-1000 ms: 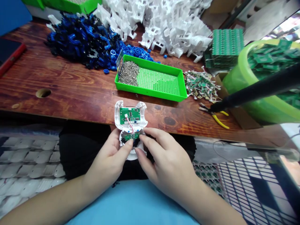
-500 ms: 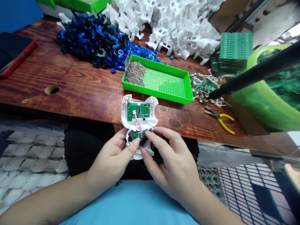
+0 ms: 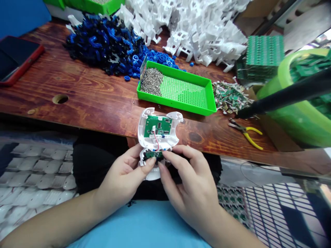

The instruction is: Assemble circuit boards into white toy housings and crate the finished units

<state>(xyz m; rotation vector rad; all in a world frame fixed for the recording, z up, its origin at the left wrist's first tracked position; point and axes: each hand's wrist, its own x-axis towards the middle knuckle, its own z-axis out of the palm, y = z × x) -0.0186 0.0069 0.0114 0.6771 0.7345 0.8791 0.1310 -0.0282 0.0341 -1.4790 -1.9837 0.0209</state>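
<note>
Between my hands, at the bench's front edge, is a white plastic housing part (image 3: 154, 174) with a narrow green circuit board (image 3: 152, 154) set in it. My left hand (image 3: 131, 167) grips its left side, thumb on the small board. On the right side, my right hand (image 3: 187, 168) has its fingers closed around the part, index fingertip at the board's right end. Just beyond lies a white half shell (image 3: 141, 132) holding a larger green circuit board (image 3: 157, 125). A red and white wire (image 3: 157, 140) links the two boards. My fingers hide much of the lower part.
A green tray (image 3: 178, 104) holding small screws (image 3: 152, 81) lies ahead. Behind it are piles of blue and black parts (image 3: 103, 44) and white housings (image 3: 196, 27). Yellow-handled pliers (image 3: 247, 132), a green bucket (image 3: 279, 93) and a black bar (image 3: 284, 93) are at right; a phone (image 3: 18, 58) lies left.
The white half shell has tilted and shifted slightly right and toward me. Both hands keep their hold on the lower housing part. The whole view has shifted a little.
</note>
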